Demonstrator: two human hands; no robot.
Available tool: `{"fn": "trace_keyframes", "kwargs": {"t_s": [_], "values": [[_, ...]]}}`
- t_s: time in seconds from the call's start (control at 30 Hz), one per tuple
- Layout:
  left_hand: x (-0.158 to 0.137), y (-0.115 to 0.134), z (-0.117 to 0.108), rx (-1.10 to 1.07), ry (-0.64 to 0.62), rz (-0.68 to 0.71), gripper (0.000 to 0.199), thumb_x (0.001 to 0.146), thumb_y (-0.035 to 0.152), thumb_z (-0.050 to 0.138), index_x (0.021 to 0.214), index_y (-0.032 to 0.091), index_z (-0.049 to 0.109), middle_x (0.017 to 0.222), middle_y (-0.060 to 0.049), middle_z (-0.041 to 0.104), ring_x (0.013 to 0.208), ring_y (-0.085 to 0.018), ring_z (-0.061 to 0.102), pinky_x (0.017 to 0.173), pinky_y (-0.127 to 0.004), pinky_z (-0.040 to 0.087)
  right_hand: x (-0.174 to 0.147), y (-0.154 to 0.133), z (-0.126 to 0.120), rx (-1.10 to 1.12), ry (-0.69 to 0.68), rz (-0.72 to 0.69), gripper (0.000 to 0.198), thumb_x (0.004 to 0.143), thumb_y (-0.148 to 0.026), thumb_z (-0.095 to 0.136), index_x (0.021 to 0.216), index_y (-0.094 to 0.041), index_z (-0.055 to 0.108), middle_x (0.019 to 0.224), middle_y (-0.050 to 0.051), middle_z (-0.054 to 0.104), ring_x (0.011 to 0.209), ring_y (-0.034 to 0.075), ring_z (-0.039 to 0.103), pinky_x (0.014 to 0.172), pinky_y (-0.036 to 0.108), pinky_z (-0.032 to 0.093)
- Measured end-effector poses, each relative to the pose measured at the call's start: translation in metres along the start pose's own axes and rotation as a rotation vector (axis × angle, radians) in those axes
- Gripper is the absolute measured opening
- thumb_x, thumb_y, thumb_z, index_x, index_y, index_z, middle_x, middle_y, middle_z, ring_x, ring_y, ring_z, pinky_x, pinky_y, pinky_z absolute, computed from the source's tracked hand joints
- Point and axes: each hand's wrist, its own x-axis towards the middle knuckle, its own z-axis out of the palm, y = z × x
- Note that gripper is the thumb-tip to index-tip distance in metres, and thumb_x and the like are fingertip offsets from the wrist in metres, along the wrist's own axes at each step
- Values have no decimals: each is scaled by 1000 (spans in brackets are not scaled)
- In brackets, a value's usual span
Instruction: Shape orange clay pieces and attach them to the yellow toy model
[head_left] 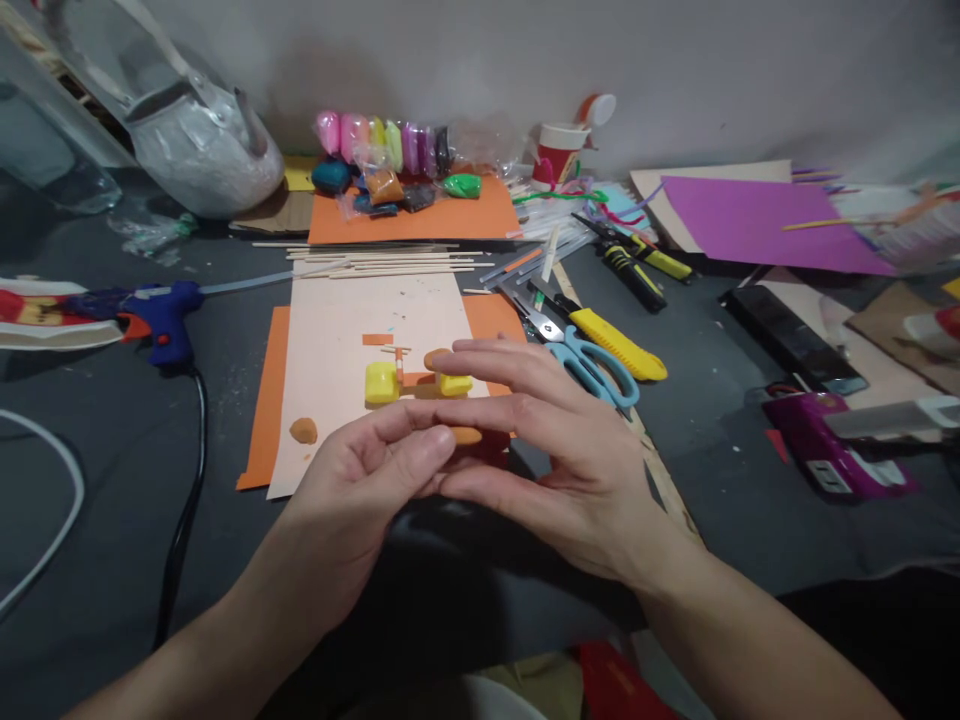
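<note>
Flat, elongated orange-brown clay piece point(466, 436) pinched in left hand point(367, 470), projecting past the thumb tip. Long axis roughly left-to-right, free end pointing into right hand point(585, 470), whose curved fingers stand parted around it; right-hand contact unclear.

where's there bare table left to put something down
Right side: the dark tabletop between the yellow cutter and the purple device is bare apart from specks. Left side: a patch lies between the black cord and the white cable. Crowded: beyond the right hand, where scissors, yellow cutter and black-and-yellow handles lie close.
</note>
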Motion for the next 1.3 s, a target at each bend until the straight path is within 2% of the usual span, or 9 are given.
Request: {"fn": "trace_keyframes", "kwargs": {"t_s": [0.23, 0.37, 0.47, 0.57, 0.67, 0.8, 1.03, 1.2, 1.3], "values": [[0, -1, 0, 105, 24, 52, 15, 92, 32, 76, 100, 24, 84, 101, -4, 84, 92, -16, 77, 87, -21, 59, -1, -5, 2, 108, 57, 131, 12, 95, -19, 71, 106, -24, 74, 132, 9, 72, 126, 23, 68, 109, 44, 56], [-1, -2, 1, 108, 77, 17, 17, 80, 23, 87, 96, 26, 83, 101, -1, 84, 94, -14, 77, 83, -16, 56, -2, -5, 3, 263, 130, 221, 7, 91, -17, 75, 95, -23, 75, 126, 7, 75, 121, 23, 71, 108, 42, 57], [-1, -2, 2, 93, 102, 25, 13, 79, 19, 87, 89, 26, 83, 94, 1, 84, 87, -12, 77, 81, -15, 57, -1, -4, 3, 363, 93, 290, 8, 91, -18, 76, 98, -22, 77, 127, 8, 75, 122, 23, 71, 107, 41, 58], [-1, -2, 2, 135, 119, 73, 2, 82, 24, 84, 83, 23, 83, 84, 0, 82, 81, -14, 76, 81, -21, 59, 0, -2, 4, 398, 41, 308, 15, 97, -21, 70, 109, -23, 78, 128, 7, 76, 127, 22, 68, 110, 40, 56], [-2, -1, 2, 172, 126, 103, 3, 84, 25, 82, 83, 23, 83, 81, 0, 81, 79, -15, 76, 80, -22, 61, 0, 0, 4, 471, 75, 334, 13, 97, -22, 68, 106, -23, 78, 124, 6, 77, 124, 21, 70, 107, 38, 57], [-3, 1, 4, 174, 157, 117, 2, 84, 22, 83, 84, 24, 83, 78, 3, 79, 78, -12, 75, 80, -18, 60, -1, 2, 6, 492, 133, 338, 7, 91, -16, 74, 94, -22, 76, 119, 4, 77, 117, 21, 73, 103, 36, 59], [-2, 1, 4, 263, 206, 153, 7, 87, 19, 79, 83, 25, 81, 85, 5, 83, 80, -8, 77, 76, -9, 57, -2, -2, 6, 526, 119, 390, 4, 92, -19, 75, 95, -21, 76, 119, 4, 76, 120, 20, 71, 109, 37, 54], [-4, 3, 6, 388, 204, 180, 15, 87, 15, 77, 79, 27, 82, 77, 7, 82, 75, -7, 77, 71, -7, 55, -3, -2, 6, 520, 101, 378, 2, 93, -18, 75, 92, -20, 76, 117, 4, 77, 119, 20, 71, 107, 35, 55], [-3, 2, 6, 335, 214, 170, 12, 85, 16, 80, 81, 27, 82, 80, 6, 83, 77, -7, 77, 73, -8, 55, -3, 0, 7, 508, 131, 381, 4, 91, -18, 76, 89, -21, 76, 112, 1, 78, 114, 19, 73, 104, 34, 56]]}}
